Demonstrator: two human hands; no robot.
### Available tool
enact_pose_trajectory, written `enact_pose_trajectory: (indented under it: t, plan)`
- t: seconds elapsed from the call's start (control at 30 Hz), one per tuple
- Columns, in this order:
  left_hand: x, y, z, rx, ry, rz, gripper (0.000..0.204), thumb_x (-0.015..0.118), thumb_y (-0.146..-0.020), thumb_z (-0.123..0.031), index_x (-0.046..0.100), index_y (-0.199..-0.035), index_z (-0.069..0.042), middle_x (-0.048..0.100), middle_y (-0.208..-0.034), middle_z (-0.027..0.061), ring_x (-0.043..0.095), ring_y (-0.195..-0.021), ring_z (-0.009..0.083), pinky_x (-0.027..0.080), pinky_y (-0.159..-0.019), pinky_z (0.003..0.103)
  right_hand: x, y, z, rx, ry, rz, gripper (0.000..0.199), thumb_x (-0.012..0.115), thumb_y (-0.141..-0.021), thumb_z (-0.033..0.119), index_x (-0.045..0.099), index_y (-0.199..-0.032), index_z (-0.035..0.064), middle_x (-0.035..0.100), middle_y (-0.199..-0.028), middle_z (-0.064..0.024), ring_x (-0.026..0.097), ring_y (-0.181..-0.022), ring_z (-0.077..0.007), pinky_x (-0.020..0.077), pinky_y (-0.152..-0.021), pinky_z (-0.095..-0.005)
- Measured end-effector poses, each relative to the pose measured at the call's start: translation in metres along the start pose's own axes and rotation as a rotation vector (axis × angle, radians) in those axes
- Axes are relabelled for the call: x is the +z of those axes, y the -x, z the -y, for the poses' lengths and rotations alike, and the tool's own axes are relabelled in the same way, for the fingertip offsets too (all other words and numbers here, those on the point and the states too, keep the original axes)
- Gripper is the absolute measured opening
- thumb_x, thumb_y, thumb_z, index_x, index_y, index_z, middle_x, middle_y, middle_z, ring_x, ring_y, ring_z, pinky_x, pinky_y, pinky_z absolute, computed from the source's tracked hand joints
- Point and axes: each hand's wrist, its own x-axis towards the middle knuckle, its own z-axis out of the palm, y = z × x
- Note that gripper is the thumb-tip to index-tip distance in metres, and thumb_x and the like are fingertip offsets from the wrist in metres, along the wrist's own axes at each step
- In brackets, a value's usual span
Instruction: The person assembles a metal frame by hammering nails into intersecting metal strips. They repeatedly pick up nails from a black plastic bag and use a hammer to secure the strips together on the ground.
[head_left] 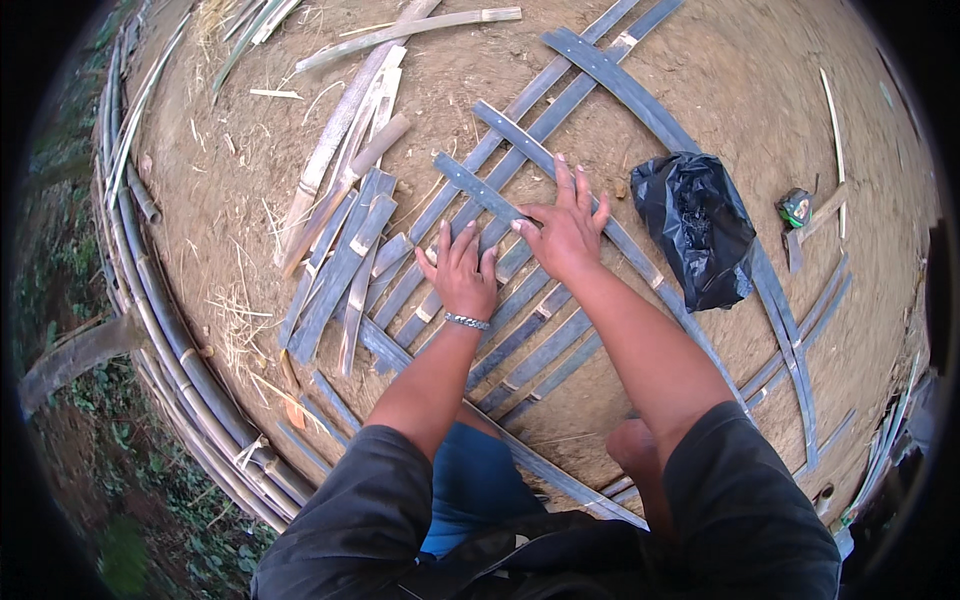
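Note:
A lattice of dark grey bamboo slats (520, 290) lies on the ground, its strips crossing one another. My left hand (463, 272), with a chain bracelet at the wrist, rests on the slats with its fingers spread. Beside it, farther right, my right hand (570, 228) lies over a long diagonal slat (635, 250), its fingers stretched out. The right thumb is at the near end of a shorter crosswise slat (470, 183). Neither hand is wrapped round a slat. What lies directly under the palms is hidden.
A black plastic bag (690, 225) sits on the right side of the lattice. Farther right are a tape measure (795, 208) and a hammer-like tool (797, 247). Split bamboo pieces (350, 245) are heaped at left. Long bamboo poles (170, 310) edge the dirt, with plants beyond.

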Motion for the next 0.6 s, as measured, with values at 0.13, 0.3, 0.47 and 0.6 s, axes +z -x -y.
enact_pose_trajectory:
  t: [0.13,0.3,0.47,0.6]
  plan:
    - [0.002,-0.001,-0.002,0.01,0.011,-0.001,0.026,0.077,-0.091,-0.022,0.074,-0.112,-0.006,0.069,-0.132,0.0008,0.049,-0.145,0.0291,0.016,-0.119,0.072,0.002,-0.001,-0.003,-0.003,-0.002,-0.01,0.029,0.075,-0.094,0.043,0.081,-0.119,0.0309,0.011,-0.177,-0.0078,0.007,-0.162,-0.0324,0.0023,-0.127,-0.0616]
    - [-0.002,-0.002,0.001,0.006,0.043,0.006,0.028,0.076,-0.09,-0.019,0.072,-0.114,-0.006,0.067,-0.13,0.0016,0.052,-0.142,0.0281,0.015,-0.12,0.07,0.007,-0.002,-0.002,-0.016,-0.004,-0.023,0.029,0.076,-0.093,0.044,0.082,-0.118,0.0313,0.012,-0.177,-0.008,0.008,-0.162,-0.0326,0.0026,-0.127,-0.0618]
    - [0.0,-0.003,-0.001,0.016,0.085,-0.011,0.031,0.075,-0.089,-0.017,0.07,-0.117,-0.006,0.066,-0.13,0.0049,0.053,-0.14,0.0295,0.017,-0.123,0.064,0.009,-0.002,-0.004,-0.032,0.001,-0.041,0.029,0.076,-0.092,0.044,0.082,-0.117,0.0311,0.013,-0.176,-0.0095,0.009,-0.162,-0.0343,0.0028,-0.126,-0.0636]
    - [0.004,-0.005,0.002,0.037,0.102,0.0,0.033,0.075,-0.089,-0.016,0.069,-0.119,-0.004,0.066,-0.129,0.0072,0.052,-0.141,0.0317,0.02,-0.124,0.063,0.009,-0.003,-0.003,-0.013,0.03,-0.01,0.032,0.075,-0.092,0.047,0.081,-0.12,0.0315,0.011,-0.177,-0.0104,0.008,-0.162,-0.0355,0.0024,-0.125,-0.0649]
